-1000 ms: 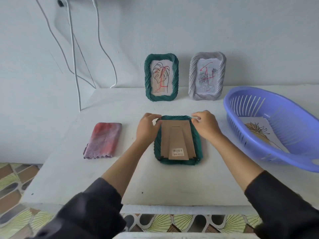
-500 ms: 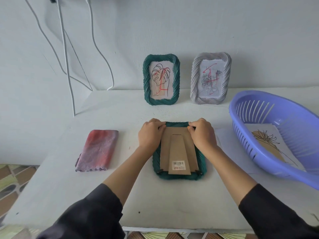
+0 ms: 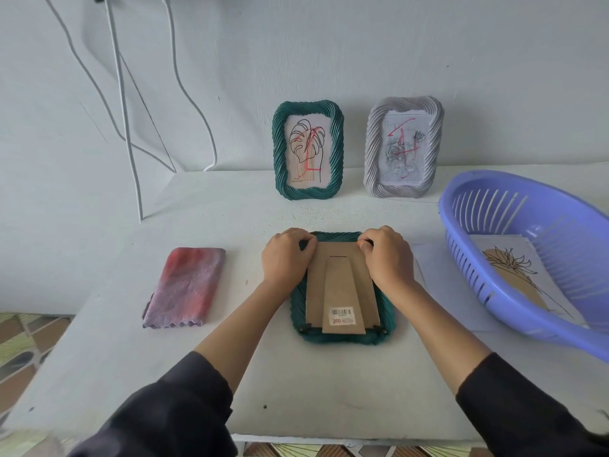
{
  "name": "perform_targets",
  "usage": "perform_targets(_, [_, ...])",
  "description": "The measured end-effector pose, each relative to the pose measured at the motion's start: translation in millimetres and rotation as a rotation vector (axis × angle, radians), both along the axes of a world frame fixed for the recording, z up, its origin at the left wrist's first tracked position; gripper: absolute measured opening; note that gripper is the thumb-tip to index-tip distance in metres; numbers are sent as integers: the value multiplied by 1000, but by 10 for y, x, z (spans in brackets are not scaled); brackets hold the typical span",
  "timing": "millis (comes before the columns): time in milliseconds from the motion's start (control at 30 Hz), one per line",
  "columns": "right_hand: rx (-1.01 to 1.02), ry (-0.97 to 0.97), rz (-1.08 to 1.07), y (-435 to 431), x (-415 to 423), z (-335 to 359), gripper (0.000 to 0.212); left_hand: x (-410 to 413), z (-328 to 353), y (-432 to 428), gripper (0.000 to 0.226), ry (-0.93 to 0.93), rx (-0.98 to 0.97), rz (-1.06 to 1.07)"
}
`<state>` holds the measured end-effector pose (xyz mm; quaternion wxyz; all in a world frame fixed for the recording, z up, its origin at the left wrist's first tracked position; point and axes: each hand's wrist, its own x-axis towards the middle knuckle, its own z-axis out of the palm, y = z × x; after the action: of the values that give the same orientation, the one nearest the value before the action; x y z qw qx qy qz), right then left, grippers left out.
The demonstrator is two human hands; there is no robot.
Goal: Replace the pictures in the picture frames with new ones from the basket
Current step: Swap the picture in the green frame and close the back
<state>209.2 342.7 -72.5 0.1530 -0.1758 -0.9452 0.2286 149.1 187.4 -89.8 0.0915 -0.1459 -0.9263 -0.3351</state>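
A green frame [image 3: 342, 338] lies face down in the middle of the white table [image 3: 296, 390], its brown cardboard back [image 3: 342, 291] and stand facing up. My left hand [image 3: 286, 258] presses its fingertips on the back's top left corner. My right hand [image 3: 387, 257] does the same at the top right corner. Two frames stand against the wall: a green one [image 3: 308, 150] with a leaf drawing and a grey one [image 3: 403, 146] with a rose drawing. The purple basket [image 3: 494, 291] on the right holds a picture [image 3: 517, 275] of a plant.
A folded pink and purple cloth [image 3: 186, 285] lies to the left of the face-down frame. White cables [image 3: 125, 110] hang down the wall at the back left. A white sheet [image 3: 438, 285] lies between the frame and the basket.
Both hands have closed in on the top corners of the frame's back, fingertips now pressing there. The head has moved nearer and a little left.
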Motion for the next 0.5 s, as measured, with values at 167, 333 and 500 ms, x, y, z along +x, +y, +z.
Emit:
perform_targets(167, [57,-6,-15,-29,-10,-32,25,7,13,7,23,-23,6,3])
perform_targets(333, [-35,55,-30,-34,35,-73,20,36,52,-11,24,-98,37,8])
perform_targets(500, [-385,25,-18,102,101,47,23,38,151,-71,32,-302,244,13])
